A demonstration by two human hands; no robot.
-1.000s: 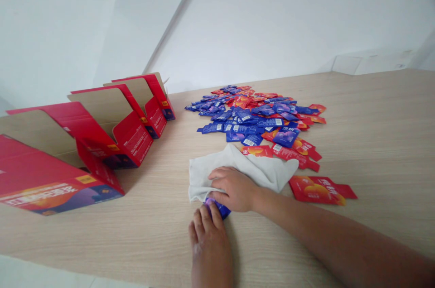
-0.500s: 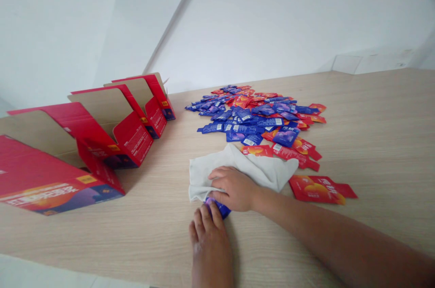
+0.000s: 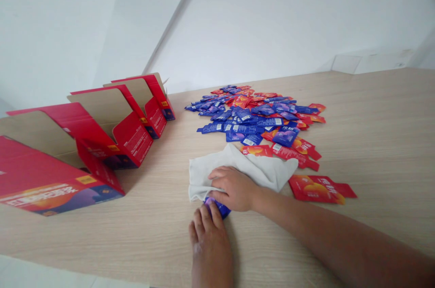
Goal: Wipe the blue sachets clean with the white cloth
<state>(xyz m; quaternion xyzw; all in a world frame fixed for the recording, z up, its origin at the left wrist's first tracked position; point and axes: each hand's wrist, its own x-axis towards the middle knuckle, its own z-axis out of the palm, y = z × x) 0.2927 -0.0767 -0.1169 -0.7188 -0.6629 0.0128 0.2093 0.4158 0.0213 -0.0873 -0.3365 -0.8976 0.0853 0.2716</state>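
Observation:
A blue sachet (image 3: 222,209) lies on the table, partly covered by both hands. My left hand (image 3: 210,238) rests on its near end, fingers together and pressing it down. Over its far side is my right hand (image 3: 234,188), with fingers curled on a pale grey cloth (image 3: 265,171) and the thumb side against the sachet. The cloth is spread flat and wrinkled, overlapping the near edge of a pile of blue and red sachets (image 3: 244,116). To the right of the cloth a single red sachet (image 3: 317,189) lies flat.
Open red cartons stand in a row at the left, the nearest (image 3: 61,175) large and the farthest (image 3: 156,98) near the wall. The wooden table (image 3: 380,134) meets a white wall (image 3: 288,16) behind the pile. Its near edge runs along the lower left.

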